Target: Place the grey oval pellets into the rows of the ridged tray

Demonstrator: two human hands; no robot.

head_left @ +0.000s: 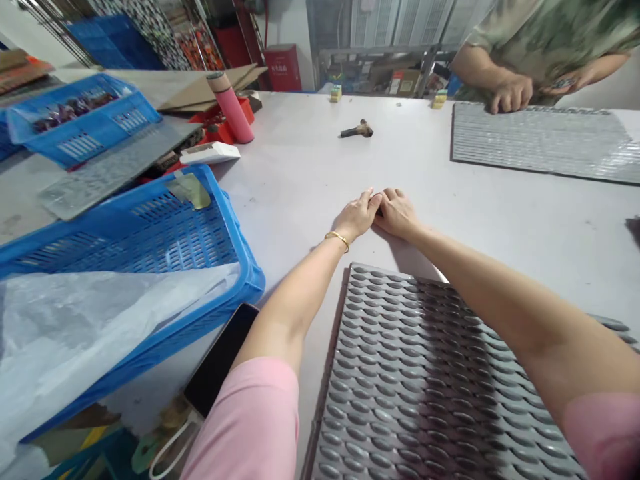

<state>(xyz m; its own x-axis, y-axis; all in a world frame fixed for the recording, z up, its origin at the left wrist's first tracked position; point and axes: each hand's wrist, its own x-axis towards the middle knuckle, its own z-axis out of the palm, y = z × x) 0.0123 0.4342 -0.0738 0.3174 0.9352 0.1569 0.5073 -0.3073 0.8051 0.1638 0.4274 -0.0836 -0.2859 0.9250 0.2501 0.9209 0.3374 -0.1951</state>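
Note:
Both my arms reach forward over a grey moulded tray (410, 380) with rows of oval pockets. My left hand (356, 215), with a gold bangle at the wrist, lies on the white table (300, 167) beyond the tray, fingers together and pressed down. My right hand (396, 211) lies beside it, fingertips touching the left hand's fingers. The fingers of both hands are closed together at one spot on the table; anything between them is hidden.
A blue plastic crate (150, 240) with white plastic sheet stands at the left, a black phone (220, 360) by its corner. A pink bottle (231, 107) and a small hammer (356, 130) lie farther off. Another person's hands (510, 93) work at a second grey tray (540, 140) at the far right.

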